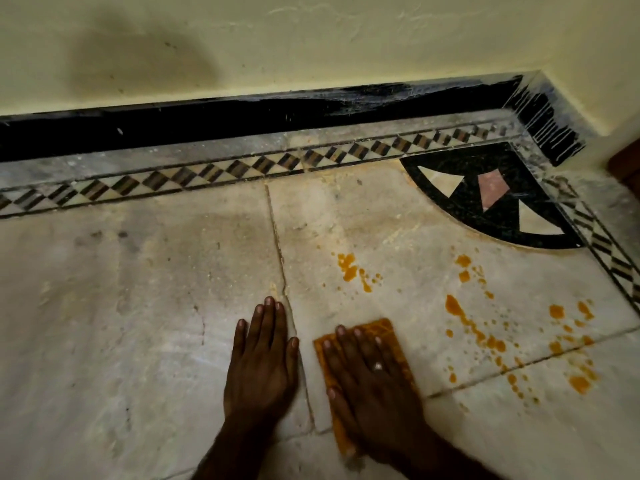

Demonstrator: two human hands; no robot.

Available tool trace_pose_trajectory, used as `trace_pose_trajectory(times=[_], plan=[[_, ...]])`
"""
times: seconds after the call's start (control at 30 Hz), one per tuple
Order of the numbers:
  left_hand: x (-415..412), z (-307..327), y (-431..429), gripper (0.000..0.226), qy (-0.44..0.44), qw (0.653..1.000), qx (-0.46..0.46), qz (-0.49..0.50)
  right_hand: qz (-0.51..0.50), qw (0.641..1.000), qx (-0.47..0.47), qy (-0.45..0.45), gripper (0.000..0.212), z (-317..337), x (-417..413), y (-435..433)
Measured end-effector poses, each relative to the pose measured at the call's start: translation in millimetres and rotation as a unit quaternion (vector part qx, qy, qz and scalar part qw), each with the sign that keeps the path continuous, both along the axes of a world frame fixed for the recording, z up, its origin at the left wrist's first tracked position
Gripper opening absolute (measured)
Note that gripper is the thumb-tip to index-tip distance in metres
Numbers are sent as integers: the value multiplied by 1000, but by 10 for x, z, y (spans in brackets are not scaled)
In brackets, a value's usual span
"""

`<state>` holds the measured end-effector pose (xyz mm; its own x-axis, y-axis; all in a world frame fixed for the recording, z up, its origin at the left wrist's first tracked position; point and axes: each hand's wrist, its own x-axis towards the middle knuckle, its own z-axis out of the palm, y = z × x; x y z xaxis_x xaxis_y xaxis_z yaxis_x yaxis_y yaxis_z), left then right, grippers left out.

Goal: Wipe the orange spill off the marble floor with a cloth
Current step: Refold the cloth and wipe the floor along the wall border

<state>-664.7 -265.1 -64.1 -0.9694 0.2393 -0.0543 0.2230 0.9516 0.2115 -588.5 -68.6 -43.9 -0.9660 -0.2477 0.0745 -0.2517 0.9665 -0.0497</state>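
Floor (138, 306) pale grey-beige marble, faint yellowish smears. Spill (464, 317) bright orange, blobs and small dots scattered. Cloth (381, 329) orange with darker stripes. Border strip (221, 169) black, brown and cream diamond check between thin dark lines. Corner inlay (485, 188) black quarter-circle with cream triangles and one pink wedge. Skirting (207, 123) black, whitish scuffs. Wall (311, 39) pale yellow, dark smudge. Ring (377, 366) silvery.
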Motion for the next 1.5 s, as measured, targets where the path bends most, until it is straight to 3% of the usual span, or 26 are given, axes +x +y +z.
trace_pose_trajectory(times=[0.1, 0.23, 0.4, 0.53, 0.7, 0.83, 1.0, 1.13, 1.3, 1.5], plan=[[-1, 3, -21, 61, 2, 1000, 5, 7, 36, 999, -3, -3, 63, -34, -557, 8], [0, 15, -31, 61, 0, 1000, 7, 6, 12, 999, 6, -33, 61, -32, -934, 280], [0, 21, -17, 62, -11, 1000, 4, 11, -88, 996, 10, -20, 62, -26, -374, 308], [-1, 38, -1, 62, -12, 1000, 2, 9, 10, 1000, -16, -22, 63, 10, -143, -72], [-5, 32, -11, 63, -3, 1000, -20, -4, 44, 999, -27, -8, 63, -74, -1040, -257], [0, 60, -7, 63, -5, 1000, -14, 0, -17, 998, -11, -55, 65, -3, -1608, 14], [-2, 73, 1, 62, -4, 1000, -10, 2, -144, 988, 24, -42, 65, 15, -881, 446], [-6, 107, 15, 62, -5, 1000, -9, -2, -73, 996, -1, -48, 66, 36, -392, 8], [-29, 84, -17, 60, 16, 1000, -1, -20, 47, 997, -46, -31, 60, -43, -1227, -381], [-19, 86, -24, 61, -6, 1000, 11, -5, -41, 996, -18, -82, 65, 27, -1944, -1]])
